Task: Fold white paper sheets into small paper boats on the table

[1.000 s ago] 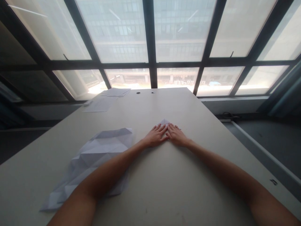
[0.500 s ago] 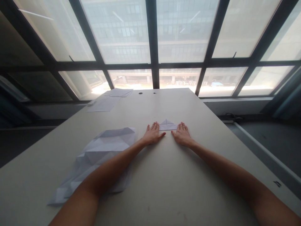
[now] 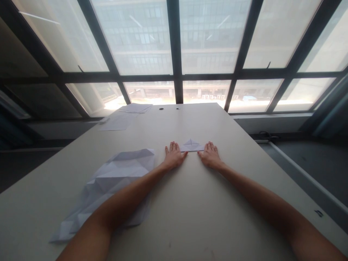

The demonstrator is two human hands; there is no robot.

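A small folded sheet of white paper [image 3: 191, 146] lies flat on the white table [image 3: 190, 195], its upper part a triangle with a crease down the middle. My left hand [image 3: 174, 156] rests palm down at its left end, fingers stretched out and thumb along the lower edge. At the right end lies my right hand [image 3: 210, 156], also flat with fingers extended. Both hands cover the paper's ends. Left of my left forearm is a large creased sheet of paper [image 3: 116, 177], partly hidden under the arm.
Several loose paper sheets [image 3: 116, 121] lie at the table's far left corner. Two dark round holes [image 3: 161, 108] sit near the far edge. Beyond stands a framed window wall [image 3: 178, 54]. A small dark mark [image 3: 318, 213] is near the right edge.
My left hand has slid a little to the left along the folded paper's lower edge. My right hand stays nearly in place. The view has shifted slightly.
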